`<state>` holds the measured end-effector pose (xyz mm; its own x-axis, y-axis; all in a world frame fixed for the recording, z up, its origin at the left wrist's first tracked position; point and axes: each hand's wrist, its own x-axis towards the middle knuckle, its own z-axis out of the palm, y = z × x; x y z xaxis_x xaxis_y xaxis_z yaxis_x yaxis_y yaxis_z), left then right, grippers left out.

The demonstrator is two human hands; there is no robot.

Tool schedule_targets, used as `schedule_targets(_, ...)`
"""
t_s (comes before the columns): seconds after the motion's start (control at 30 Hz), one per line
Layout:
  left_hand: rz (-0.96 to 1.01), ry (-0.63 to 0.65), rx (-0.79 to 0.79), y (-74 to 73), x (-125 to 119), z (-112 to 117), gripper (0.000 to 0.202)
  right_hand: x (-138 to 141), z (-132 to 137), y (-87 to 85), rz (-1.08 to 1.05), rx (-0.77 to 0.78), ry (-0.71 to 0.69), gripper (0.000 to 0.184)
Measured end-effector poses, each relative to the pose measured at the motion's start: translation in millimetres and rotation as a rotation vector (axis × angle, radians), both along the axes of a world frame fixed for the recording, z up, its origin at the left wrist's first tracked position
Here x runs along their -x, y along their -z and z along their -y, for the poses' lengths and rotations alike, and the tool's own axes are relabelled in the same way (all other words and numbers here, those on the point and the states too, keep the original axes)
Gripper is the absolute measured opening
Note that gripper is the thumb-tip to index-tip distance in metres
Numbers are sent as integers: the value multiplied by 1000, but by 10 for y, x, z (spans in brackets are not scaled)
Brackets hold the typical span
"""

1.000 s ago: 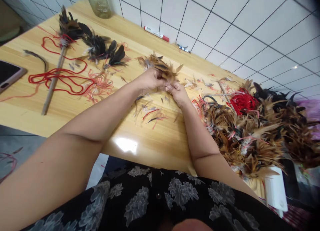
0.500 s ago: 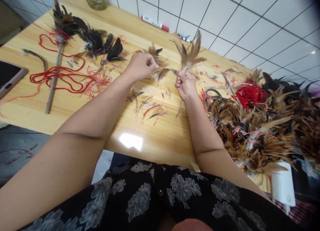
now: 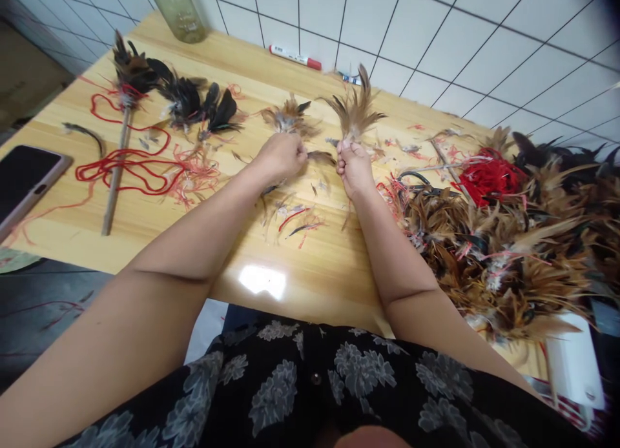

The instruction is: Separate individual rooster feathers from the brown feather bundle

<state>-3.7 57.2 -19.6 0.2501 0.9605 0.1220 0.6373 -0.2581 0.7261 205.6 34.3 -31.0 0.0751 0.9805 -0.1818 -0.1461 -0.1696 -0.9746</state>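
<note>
My right hand [image 3: 354, 167] is closed around the base of a bunch of brown feathers [image 3: 357, 109], whose tips fan upward. To its left, my left hand [image 3: 283, 154] is closed in a pinch. A single dark brown feather [image 3: 320, 156] sticks out from its fingertips toward my right hand; the fingers hide its near end. Just beyond my left hand lies another feather bunch [image 3: 290, 117], brown with a dark tip. Loose feather bits and red thread scraps [image 3: 295, 219] are scattered on the wooden table [image 3: 329, 267] between my forearms.
Left stand a stick [image 3: 116, 183] topped with dark feathers, tangled red cord [image 3: 145, 170], black feather bunches [image 3: 184, 102] and a phone [image 3: 31, 177]. A large brown feather pile [image 3: 504, 248] and red thread [image 3: 491, 177] are right. A marker [image 3: 295, 57] and bottle [image 3: 179, 15] lie near the tiled wall.
My left hand has come down and toward me, uncovering the feather bunch behind it. The single feather has turned from slanted to nearly level. The view has shifted slightly.
</note>
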Motion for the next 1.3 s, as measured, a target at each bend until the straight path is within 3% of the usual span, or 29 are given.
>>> schedule_targets(0.17,200,-90,88,-67,-54,14,20,19,18,-27,15,3,7,59)
schedule_targets(0.37,459,-23,215,-44,-76,3,25,34,30,-32,36,-13,9,62)
schedule_targets(0.53,589,-67,214,-27,-122,-12,30,16,12,51,151,-86,2,65)
schedule_targets(0.63,668,-83,221,-28,-187,-6,29,13,13,112,201,-128,-13,58)
schedule_targets(0.8,675,-72,182,-22,-300,37,35,48,30,146,211,-129,-64,42)
schedule_targets(1.13,617,-87,104,-43,-340,81,37,73,24,155,172,-128,-53,38)
schedule_targets(1.3,612,-128,114,-121,-384,141,25,82,-12,204,170,-134,-54,36)
